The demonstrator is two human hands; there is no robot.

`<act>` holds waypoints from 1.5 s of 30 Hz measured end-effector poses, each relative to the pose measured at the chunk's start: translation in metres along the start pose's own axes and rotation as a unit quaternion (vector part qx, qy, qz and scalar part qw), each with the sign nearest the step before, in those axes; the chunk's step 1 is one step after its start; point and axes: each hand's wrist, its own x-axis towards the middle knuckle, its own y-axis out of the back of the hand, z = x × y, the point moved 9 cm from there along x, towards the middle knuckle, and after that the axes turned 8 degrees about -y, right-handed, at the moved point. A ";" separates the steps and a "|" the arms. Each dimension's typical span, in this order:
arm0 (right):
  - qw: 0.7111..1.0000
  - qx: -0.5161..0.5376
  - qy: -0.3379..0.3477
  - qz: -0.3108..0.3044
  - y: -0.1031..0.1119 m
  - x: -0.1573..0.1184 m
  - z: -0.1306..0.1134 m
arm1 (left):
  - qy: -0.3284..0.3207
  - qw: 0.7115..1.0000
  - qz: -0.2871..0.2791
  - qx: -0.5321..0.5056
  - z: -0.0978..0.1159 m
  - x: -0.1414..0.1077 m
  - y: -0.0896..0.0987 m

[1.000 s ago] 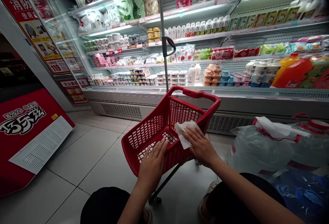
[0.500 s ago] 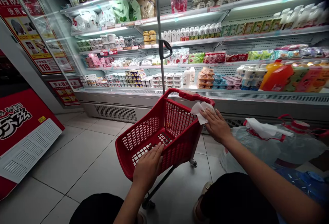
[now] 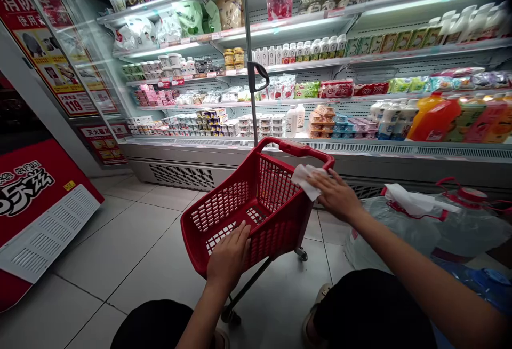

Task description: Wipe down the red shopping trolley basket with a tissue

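Note:
A red plastic shopping cart (image 3: 280, 221) on wheels stands in front of me, its basket made of lattice walls. My left hand (image 3: 230, 250) grips the near side rim, its fingers laid over the edge and the thumb hidden. With my right hand (image 3: 336, 194) I hold a crumpled white tissue (image 3: 308, 179) against the top corner of the basket, just below the red push handle (image 3: 296, 149). The fingers press the tissue onto the rim, and part of it droops over the basket's inside.
A lit refrigerated display shelf (image 3: 224, 165) with packaged dairy and drinks spans the back. Large clear water jugs (image 3: 404, 226) stand to the right, with white paper (image 3: 418, 199) on top. A red freezer (image 3: 44, 194) is at left. My knees flank the cart on the tiled floor (image 3: 140, 242).
My right hand and the tissue have slid slightly left along the cart's corner. My left hand keeps its place on the rim, and the view has shifted a little.

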 end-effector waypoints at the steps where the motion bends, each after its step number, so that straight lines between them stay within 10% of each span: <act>1: 1.000 -0.008 -0.027 0.008 -0.001 0.004 0.016 | 0.001 1.000 0.000 0.000 0.000 0.001 0.000; 5: 0.995 -0.015 -0.091 0.024 -0.009 0.005 0.029 | 0.013 1.000 0.004 -0.004 0.003 0.007 -0.002; 14: 0.997 0.072 0.035 -0.017 -0.017 -0.021 -0.103 | 0.019 1.000 0.001 -0.004 0.003 0.014 -0.010; 24: 0.999 0.030 -0.027 0.010 -0.016 0.005 -0.005 | 0.007 1.000 0.002 -0.005 0.015 0.018 -0.018; 31: 0.991 0.097 -0.085 0.042 -0.016 -0.003 -0.020 | 0.004 1.000 0.002 -0.002 0.017 0.021 -0.031; 36: 0.995 0.090 0.010 -0.037 -0.017 -0.010 -0.052 | 0.003 1.000 0.004 0.008 0.015 0.020 -0.029; 45: 1.000 0.012 -0.018 0.009 -0.012 -0.003 0.026 | 0.000 1.000 0.001 0.012 0.022 0.022 -0.030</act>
